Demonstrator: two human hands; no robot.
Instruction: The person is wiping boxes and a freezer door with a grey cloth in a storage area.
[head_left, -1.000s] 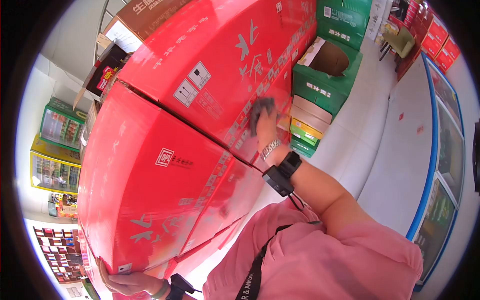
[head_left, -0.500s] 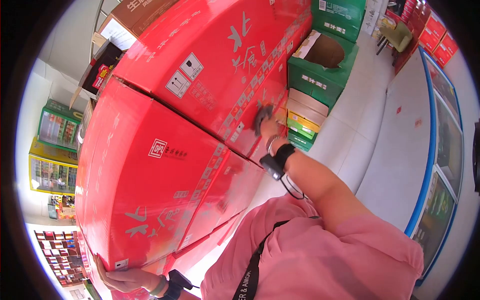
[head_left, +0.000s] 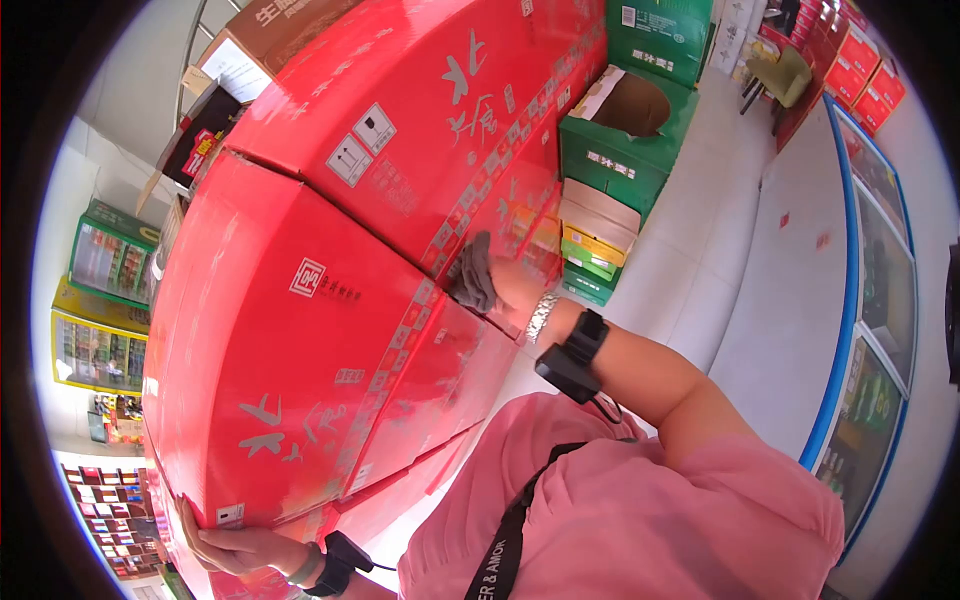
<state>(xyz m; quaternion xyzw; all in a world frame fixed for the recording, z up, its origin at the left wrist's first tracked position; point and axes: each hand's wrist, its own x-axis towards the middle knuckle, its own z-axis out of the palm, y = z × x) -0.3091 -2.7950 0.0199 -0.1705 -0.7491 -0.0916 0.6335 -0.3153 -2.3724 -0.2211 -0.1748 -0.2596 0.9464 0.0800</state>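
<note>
My right hand [head_left: 512, 287] is closed around a dark grey cloth [head_left: 474, 272]. The cloth presses against the face of the stacked red cartons, near the seam where an upper carton [head_left: 400, 150] meets a lower one. A silver bracelet and a black strapped device sit on that wrist. At lower left, my left hand [head_left: 240, 550] lies with outstretched fingers against the bottom corner of the large red carton [head_left: 270, 330]. Silver printed characters and a square logo mark that carton. No object shows in the left hand.
Beyond the red stack stand green cartons [head_left: 610, 165], one with a hole in its top, and smaller yellow-green boxes [head_left: 590, 240]. A blue-edged display freezer [head_left: 850, 290] lines the right. Brown boxes [head_left: 275, 35] sit atop the stack. A green chair [head_left: 780, 75] stands farther back.
My right hand has moved the cloth left and toward me along the red cartons, away from the yellow-green boxes. My left hand stays at the carton's corner. The view has shifted slightly.
</note>
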